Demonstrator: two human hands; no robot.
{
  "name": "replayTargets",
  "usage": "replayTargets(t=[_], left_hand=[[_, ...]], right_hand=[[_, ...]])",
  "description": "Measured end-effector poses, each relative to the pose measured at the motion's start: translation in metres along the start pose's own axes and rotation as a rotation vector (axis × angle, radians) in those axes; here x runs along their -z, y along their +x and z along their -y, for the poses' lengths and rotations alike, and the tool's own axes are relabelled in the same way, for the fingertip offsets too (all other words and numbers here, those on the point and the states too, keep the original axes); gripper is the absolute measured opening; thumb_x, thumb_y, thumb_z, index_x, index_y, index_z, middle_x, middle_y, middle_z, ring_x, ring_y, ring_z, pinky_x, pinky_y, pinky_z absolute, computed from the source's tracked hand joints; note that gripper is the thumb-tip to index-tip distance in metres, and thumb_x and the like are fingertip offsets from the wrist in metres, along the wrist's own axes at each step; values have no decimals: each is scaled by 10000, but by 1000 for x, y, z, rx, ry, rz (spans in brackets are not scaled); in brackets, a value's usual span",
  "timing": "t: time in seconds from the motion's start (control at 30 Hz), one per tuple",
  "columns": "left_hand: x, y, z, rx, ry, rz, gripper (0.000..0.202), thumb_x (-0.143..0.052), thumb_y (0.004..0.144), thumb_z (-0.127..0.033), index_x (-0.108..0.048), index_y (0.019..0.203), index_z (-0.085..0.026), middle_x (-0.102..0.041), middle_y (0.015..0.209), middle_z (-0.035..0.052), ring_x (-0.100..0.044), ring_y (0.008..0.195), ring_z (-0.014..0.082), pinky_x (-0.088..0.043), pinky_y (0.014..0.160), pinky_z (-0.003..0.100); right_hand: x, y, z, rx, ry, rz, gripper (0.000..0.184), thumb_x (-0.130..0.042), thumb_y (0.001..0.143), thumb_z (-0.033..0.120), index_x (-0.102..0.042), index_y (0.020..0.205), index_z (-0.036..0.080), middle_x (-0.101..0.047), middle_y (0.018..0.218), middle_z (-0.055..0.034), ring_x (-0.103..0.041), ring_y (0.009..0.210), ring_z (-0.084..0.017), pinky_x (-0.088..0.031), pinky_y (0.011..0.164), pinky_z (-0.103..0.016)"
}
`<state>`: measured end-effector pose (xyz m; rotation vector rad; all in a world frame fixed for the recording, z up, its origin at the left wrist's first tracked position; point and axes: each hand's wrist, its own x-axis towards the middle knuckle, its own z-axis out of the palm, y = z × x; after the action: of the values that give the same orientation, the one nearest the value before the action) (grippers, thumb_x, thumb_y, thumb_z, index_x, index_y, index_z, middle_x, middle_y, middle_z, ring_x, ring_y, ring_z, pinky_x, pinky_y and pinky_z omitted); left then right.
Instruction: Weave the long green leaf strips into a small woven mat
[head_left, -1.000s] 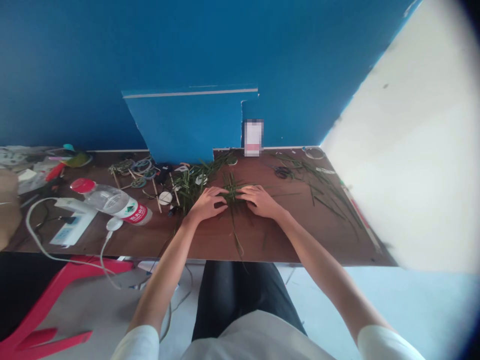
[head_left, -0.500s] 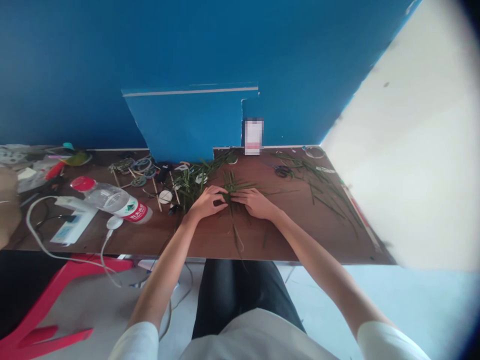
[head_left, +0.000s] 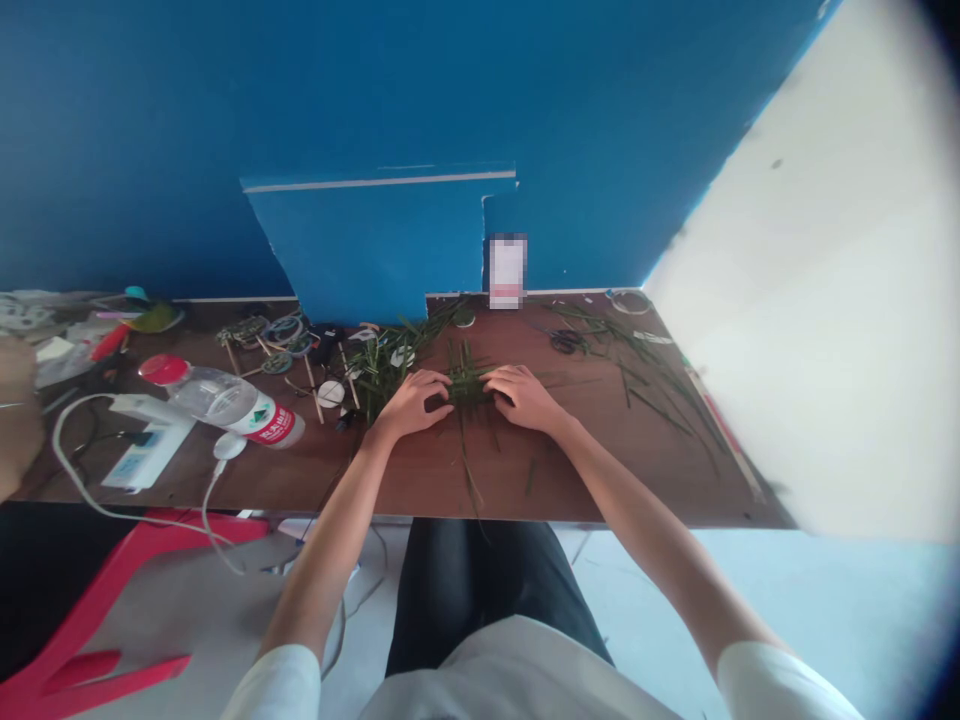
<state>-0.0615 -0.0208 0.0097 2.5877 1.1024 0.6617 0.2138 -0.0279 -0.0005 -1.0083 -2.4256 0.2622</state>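
Note:
Green leaf strips (head_left: 468, 388) cross one another in a small woven patch on the brown table, with long loose ends trailing toward the front edge. At its left side, my left hand (head_left: 415, 403) has thumb and fingers curled in on the strips. My right hand (head_left: 523, 398) grips the right side of the patch with bent fingers. The exact pinch of the fingertips is too small to make out. A heap of leaf strips (head_left: 386, 365) lies just beyond my left hand.
A plastic bottle (head_left: 225, 398) with a red cap lies tilted by a white power strip (head_left: 150, 452) and cables at left. Scissors (head_left: 565, 341) and scattered leaf strips (head_left: 652, 390) lie at right. Another person's hand (head_left: 16, 415) shows at the far left edge.
My right hand has shifted slightly right, from the middle of the woven strips to their right side, its fingers now more bent. My left hand has barely moved.

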Motion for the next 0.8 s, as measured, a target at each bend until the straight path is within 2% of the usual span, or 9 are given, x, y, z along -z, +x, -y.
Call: replayTargets(t=[0.1,0.2,0.47,0.7,0.8], left_hand=[[-1,1,1,-13,19,4,115,-633,880,-330,-693,912,-237,-639,1200,42,-564,1166,227,-399,1043,432],[-3,1,2,-20,33,12,127,-617,894,-326,-715,917,-249,-643,1196,35,-565,1167,226,-395,1042,431],[-4,1,0,-16,43,23,133,-609,898,-300,-734,918,-262,-642,1206,31,-563,1169,227,-399,1033,425],[-6,1,1,-18,30,15,132,-599,896,-284,-726,874,-254,-653,1170,26,-576,1137,220,-401,1015,416],[-6,2,-1,-3,44,14,142,-585,905,-304,-715,919,-248,-655,1171,37,-578,1136,224,-406,1011,419]], right_hand=[[3,-1,-1,9,-19,5,175,-541,916,225,-693,999,204,-651,1253,-91,-527,1183,-258,-368,982,-429],[3,-1,-1,18,-28,23,184,-537,944,282,-700,986,208,-649,1240,-95,-522,1176,-255,-370,964,-423],[0,-1,0,-3,-37,28,210,-528,955,299,-706,1014,204,-641,1240,-105,-504,1180,-259,-367,952,-427],[-3,0,-1,-24,-52,3,208,-520,959,296,-707,964,205,-653,1217,-93,-504,1159,-259,-362,934,-419],[-4,1,-1,-30,-48,-1,210,-519,960,303,-705,981,206,-658,1206,-92,-506,1155,-256,-360,931,-417]])
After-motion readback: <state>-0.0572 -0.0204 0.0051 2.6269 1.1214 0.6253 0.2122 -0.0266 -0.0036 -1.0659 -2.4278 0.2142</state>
